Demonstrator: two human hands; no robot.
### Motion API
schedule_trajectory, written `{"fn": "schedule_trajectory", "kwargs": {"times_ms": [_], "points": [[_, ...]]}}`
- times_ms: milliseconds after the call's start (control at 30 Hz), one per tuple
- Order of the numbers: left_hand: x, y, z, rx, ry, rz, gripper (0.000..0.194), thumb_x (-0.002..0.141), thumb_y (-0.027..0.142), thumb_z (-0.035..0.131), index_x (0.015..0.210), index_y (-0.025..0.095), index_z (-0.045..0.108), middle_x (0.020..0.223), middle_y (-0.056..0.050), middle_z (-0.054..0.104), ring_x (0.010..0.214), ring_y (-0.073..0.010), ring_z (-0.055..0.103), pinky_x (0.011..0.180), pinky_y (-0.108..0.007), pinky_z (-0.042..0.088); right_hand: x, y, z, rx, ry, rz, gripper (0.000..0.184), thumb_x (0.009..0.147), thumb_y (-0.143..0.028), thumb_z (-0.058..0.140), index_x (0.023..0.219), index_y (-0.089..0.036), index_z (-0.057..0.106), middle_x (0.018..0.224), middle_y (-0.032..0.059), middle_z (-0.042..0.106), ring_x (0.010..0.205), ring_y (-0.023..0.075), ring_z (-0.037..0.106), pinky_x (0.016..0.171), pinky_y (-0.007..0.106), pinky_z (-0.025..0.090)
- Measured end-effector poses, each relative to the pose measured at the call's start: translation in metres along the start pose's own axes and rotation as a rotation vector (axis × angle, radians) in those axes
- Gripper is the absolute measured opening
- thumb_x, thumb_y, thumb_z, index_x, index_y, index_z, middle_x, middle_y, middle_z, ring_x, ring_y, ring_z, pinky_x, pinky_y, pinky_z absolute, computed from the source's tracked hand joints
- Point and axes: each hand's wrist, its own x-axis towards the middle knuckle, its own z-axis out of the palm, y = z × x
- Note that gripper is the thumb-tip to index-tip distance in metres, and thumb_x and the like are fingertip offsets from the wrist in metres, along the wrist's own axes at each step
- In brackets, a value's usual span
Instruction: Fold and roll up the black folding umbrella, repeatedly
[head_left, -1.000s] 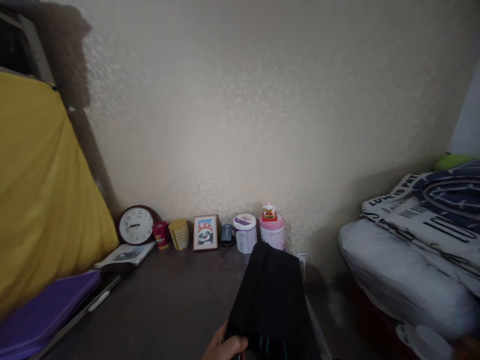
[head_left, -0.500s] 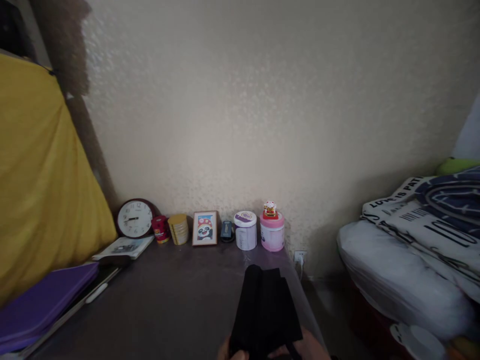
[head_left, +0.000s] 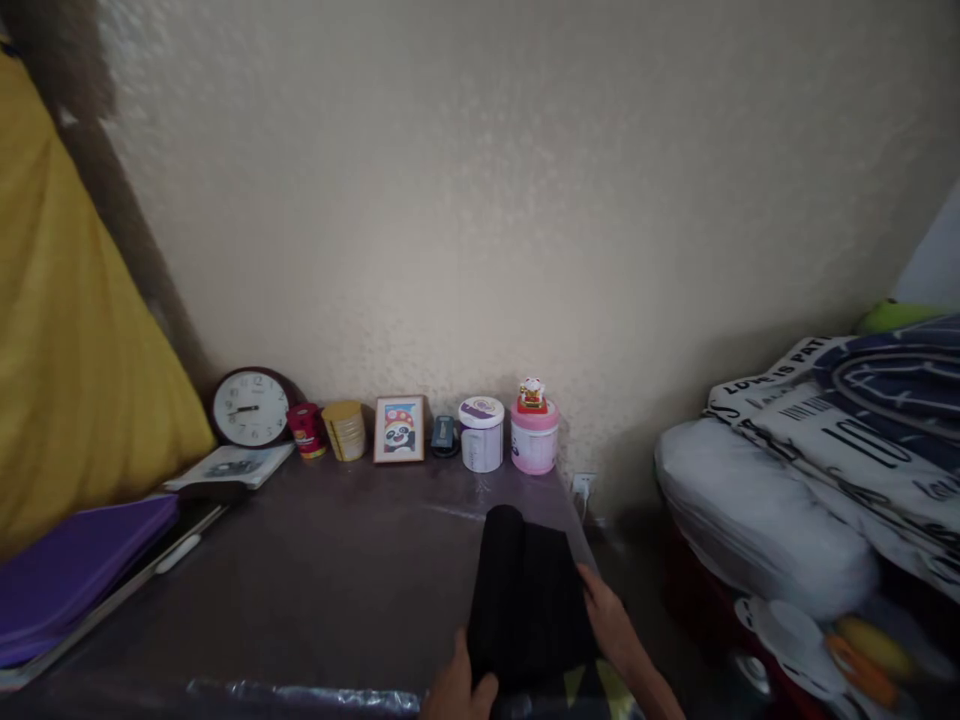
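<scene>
A black, partly rolled cloth-like piece point(head_left: 532, 600) is at the front right of the table, its left side curled into a roll. At its lower left edge, my left hand point(head_left: 459, 682) grips the rolled side with the thumb on top. My right hand point(head_left: 609, 618) holds its right edge, the fingers partly hidden by the black material. Exactly what the piece is cannot be made out. A yellowish patch point(head_left: 600, 690) shows below it, near my right wrist.
Along the wall stand a clock point(head_left: 251, 408), red tin point(head_left: 306, 430), yellow-lidded container point(head_left: 345, 432), panda picture point(head_left: 399, 430), purple-white tin point(head_left: 481, 435) and pink tin point(head_left: 535, 445) with a cat figurine point(head_left: 532, 395). Purple folders point(head_left: 82, 565) lie left; a bed point(head_left: 757, 500) is right.
My right hand has come up to the right edge of the black piece, and more of both hands shows. The view has tilted down slightly, revealing the table's front edge.
</scene>
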Motion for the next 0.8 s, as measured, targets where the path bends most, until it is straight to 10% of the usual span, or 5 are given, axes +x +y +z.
{"fn": "schedule_trajectory", "kwargs": {"times_ms": [400, 800], "points": [[-0.009, 0.013, -0.013, 0.157, -0.041, 0.029, 0.062, 0.082, 0.027, 0.039, 0.136, 0.004, 0.019, 0.115, -0.015, 0.059, 0.107, -0.0189, 0.055, 0.087, -0.024, 0.037, -0.015, -0.011, 0.004, -0.236, -0.02, 0.126, 0.04, 0.076, -0.05, 0.044, 0.092, -0.018, 0.061, 0.084, 0.0087, 0.068, 0.081, 0.0256, 0.064, 0.075, 0.034, 0.047], [-0.004, 0.014, -0.016, 0.2, -0.038, 0.036, 0.059, 0.081, 0.023, 0.04, 0.134, 0.004, 0.022, 0.111, -0.014, 0.062, 0.102, -0.02, 0.058, 0.082, -0.026, 0.041, 0.017, -0.067, 0.034, 0.323, -0.173, 0.225, 0.052, 0.068, -0.035, 0.059, 0.116, -0.017, 0.051, 0.11, 0.0096, 0.061, 0.107, 0.0237, 0.054, 0.085, 0.032, 0.045]]}}
